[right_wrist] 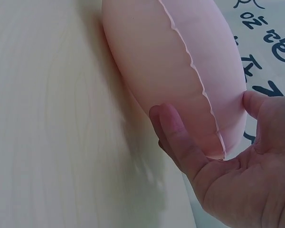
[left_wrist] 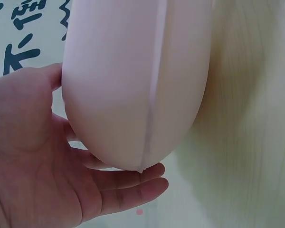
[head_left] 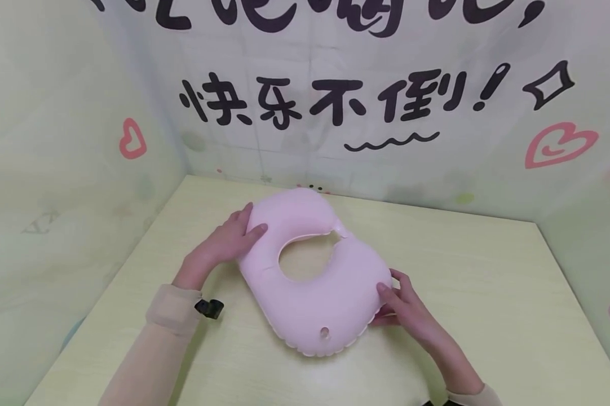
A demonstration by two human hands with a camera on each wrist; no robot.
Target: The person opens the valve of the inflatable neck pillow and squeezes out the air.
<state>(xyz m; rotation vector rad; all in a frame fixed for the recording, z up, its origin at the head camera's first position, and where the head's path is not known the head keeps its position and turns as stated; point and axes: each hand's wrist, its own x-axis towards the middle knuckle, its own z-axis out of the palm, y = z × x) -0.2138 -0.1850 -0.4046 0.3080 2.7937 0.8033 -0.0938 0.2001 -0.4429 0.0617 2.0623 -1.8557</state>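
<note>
A pink inflatable neck pillow (head_left: 310, 304), puffed up with air, lies tilted over the table in the head view, its ring opening toward the back right. A small round valve (head_left: 325, 332) shows near its front edge. My left hand (head_left: 233, 234) holds the pillow's left side, thumb on top and fingers around the outer edge. In the left wrist view those fingers (left_wrist: 128, 197) lie along the rounded side. My right hand (head_left: 409, 310) grips the right side, thumb above and fingers beneath; the right wrist view shows them around the seam (right_wrist: 199, 78).
The pale wooden table (head_left: 487, 293) meets a printed cloth wall (head_left: 295, 158) with black lettering at the back. More cloth hangs on the left and right sides. A small black device (head_left: 210, 308) sits at my left wrist.
</note>
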